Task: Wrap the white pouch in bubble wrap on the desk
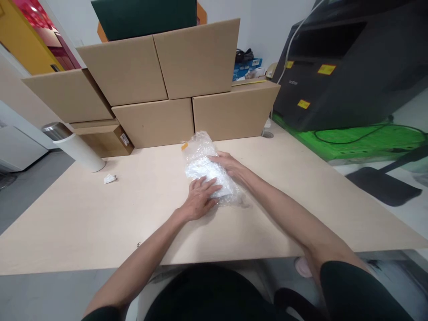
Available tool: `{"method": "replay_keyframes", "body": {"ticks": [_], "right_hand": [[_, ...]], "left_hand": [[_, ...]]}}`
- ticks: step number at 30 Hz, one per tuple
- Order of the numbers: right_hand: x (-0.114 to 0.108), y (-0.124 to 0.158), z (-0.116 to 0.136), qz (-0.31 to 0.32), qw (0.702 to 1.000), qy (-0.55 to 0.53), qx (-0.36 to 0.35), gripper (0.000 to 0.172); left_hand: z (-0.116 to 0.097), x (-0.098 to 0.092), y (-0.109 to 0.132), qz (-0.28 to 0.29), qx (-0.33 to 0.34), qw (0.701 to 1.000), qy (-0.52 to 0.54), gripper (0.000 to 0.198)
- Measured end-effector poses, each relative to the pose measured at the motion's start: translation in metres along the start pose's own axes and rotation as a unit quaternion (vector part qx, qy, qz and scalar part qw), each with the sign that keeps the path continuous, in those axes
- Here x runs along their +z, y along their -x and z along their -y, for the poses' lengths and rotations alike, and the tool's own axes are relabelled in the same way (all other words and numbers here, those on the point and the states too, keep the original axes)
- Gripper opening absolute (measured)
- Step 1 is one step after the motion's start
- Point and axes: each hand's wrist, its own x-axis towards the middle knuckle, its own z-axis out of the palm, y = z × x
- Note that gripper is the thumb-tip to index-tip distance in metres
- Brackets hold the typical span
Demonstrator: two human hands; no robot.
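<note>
A bubble-wrapped package lies on the pale wooden table, with something white and flat showing through the clear plastic. My left hand rests on its near left part, the fingers spread over the wrap. On the far right side, my right hand lies against the package with its fingers stretched across the top. A small orange patch shows at the package's far left corner. Loose bubble wrap sticks out at both the far and near ends.
Cardboard boxes stand along the table's back edge. At the left are a white bottle with a metal cap and a crumpled white scrap. A large dark Brother machine sits on a green surface at the right.
</note>
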Motion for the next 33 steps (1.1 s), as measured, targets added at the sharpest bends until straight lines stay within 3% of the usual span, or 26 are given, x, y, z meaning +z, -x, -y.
{"method": "replay_keyframes", "body": {"ticks": [6,9,13,15,18,22,27,30,33], "right_hand": [[0.001,0.008,0.006,0.011,0.999,-0.022,-0.046,0.025],[0.000,0.018,0.011,0.022,0.997,-0.032,-0.064,0.032],[0.002,0.039,0.016,0.094,0.992,-0.007,-0.089,0.041],[0.006,0.049,0.019,0.121,0.987,0.012,-0.105,0.043],[0.014,0.059,0.019,0.104,0.984,0.000,-0.142,0.050],[0.026,0.056,0.015,0.058,0.981,-0.034,-0.183,0.058],[0.033,0.047,0.008,-0.010,0.980,-0.013,-0.200,0.059],[0.031,0.046,0.009,-0.042,0.982,0.066,-0.174,0.054],[0.022,0.045,0.008,-0.010,0.991,0.103,-0.089,0.064]], "left_hand": [[-0.001,0.001,0.006,-0.005,0.025,1.000,-0.006,0.049],[0.000,-0.006,0.002,-0.083,0.003,0.996,-0.013,0.065],[0.009,-0.036,-0.008,-0.202,-0.081,0.976,-0.018,0.088],[0.016,-0.055,-0.008,-0.195,-0.103,0.975,0.015,0.092],[0.023,-0.077,-0.001,-0.109,-0.084,0.977,0.161,0.091],[0.023,-0.087,0.014,-0.020,-0.074,0.912,0.402,0.095],[0.025,-0.079,0.017,-0.043,-0.118,0.832,0.541,0.084],[0.036,-0.072,0.012,-0.040,-0.157,0.784,0.599,0.077],[0.048,-0.068,0.005,-0.024,-0.185,0.743,0.643,0.073]]}}
